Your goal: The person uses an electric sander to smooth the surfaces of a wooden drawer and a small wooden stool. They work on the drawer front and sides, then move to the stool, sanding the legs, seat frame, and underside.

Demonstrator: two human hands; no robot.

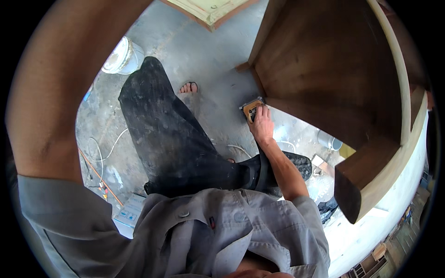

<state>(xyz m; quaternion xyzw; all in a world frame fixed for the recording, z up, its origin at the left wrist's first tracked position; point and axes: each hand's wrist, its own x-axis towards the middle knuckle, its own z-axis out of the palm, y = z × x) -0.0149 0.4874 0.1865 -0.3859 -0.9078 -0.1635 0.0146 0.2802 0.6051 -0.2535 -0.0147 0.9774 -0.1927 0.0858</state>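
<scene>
My right hand (262,125) is closed over a yellow-and-black palm sander (251,109). The sander is at the lower edge of a brown wooden furniture piece (324,60), close to its corner; whether its pad touches the wood is hard to tell. This piece has broad dark panels and a paler curved edge (402,78), and it rises on my right. My left forearm (55,92) is raised and runs out of the picture at the top, so my left hand is not seen.
On the grey floor (218,88) stand a white bucket (124,56) and a pale box (131,211). A white cable (99,155) and an orange cord (88,162) lie at left. A metal can (328,140) is behind the wooden piece. A pale panel corner (211,16) is ahead.
</scene>
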